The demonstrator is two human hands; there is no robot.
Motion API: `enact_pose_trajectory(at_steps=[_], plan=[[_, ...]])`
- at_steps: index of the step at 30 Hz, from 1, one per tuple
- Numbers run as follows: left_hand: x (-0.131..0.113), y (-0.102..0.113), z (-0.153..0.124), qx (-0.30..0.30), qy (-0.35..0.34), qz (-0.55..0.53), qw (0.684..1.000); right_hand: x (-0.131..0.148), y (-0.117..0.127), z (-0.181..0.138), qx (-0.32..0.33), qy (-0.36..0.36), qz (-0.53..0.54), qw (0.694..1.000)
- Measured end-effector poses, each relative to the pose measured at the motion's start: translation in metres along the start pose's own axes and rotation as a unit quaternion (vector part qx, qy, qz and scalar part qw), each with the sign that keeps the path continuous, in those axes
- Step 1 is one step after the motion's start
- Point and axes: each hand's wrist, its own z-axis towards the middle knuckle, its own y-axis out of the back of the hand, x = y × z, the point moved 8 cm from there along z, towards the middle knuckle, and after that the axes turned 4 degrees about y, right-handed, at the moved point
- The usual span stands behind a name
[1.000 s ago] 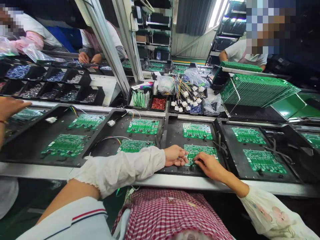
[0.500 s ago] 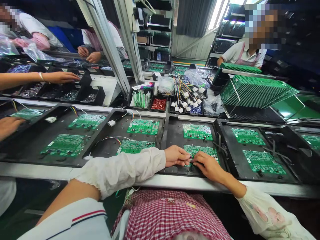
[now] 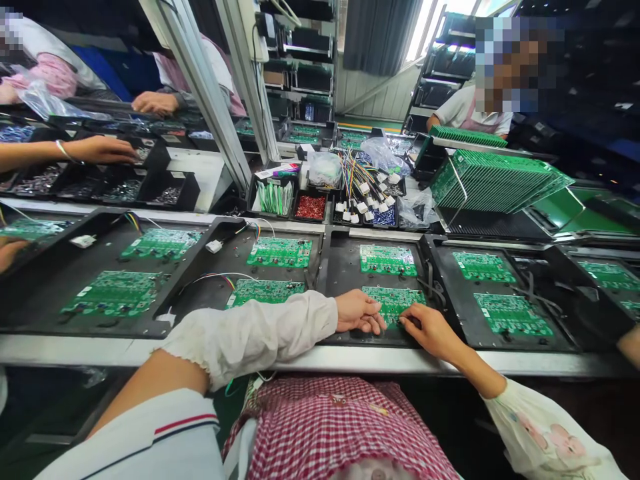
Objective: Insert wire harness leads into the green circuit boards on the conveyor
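Observation:
A green circuit board (image 3: 393,300) lies in the front part of a black tray (image 3: 345,280), with both my hands at its near edge. My left hand (image 3: 361,312) rests over the board's left end, its fingers curled in; whatever they hold is hidden. At the board's lower right edge, my right hand (image 3: 431,328) has thumb and forefinger pinched together at the small parts there. I cannot make out what is between them. A second green board (image 3: 387,259) lies behind in the same tray.
Similar trays with boards (image 3: 513,313) continue on both sides. Behind are bins of red parts (image 3: 310,206), wired white connectors (image 3: 367,193) and a rack of green boards (image 3: 500,180). A co-worker's hand (image 3: 103,149) reaches over bins at left; another hand (image 3: 631,345) shows at the right edge.
My hands have moved slightly apart, the right one away from the left fingertips along the board's edge. The view has shifted a little, and another person's hand has appeared at the right edge.

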Motion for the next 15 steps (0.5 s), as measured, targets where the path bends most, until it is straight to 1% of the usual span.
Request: enact_pose_trajectory(at_steps=[2,6,8,12,15], plan=[[-0.001,-0.003,0.0,0.018,-0.007,0.012,1.0,-0.001,-0.001,0.001,-0.002,-0.008,0.003,1.0],[-0.004,-0.001,0.0,-0.008,-0.036,0.02,0.999,-0.001,-0.001,0.002,-0.005,-0.01,0.004,1.0],[-0.006,-0.001,0.001,-0.01,-0.044,0.014,0.999,-0.001,-0.001,0.001,-0.001,-0.005,0.003,1.0],[-0.002,-0.003,0.003,-0.001,-0.027,-0.012,1.0,0.005,0.002,0.0,0.01,0.011,0.015,1.0],[0.003,-0.008,0.006,0.012,-0.011,-0.016,1.0,0.02,0.016,0.002,-0.023,0.039,0.057,0.997]])
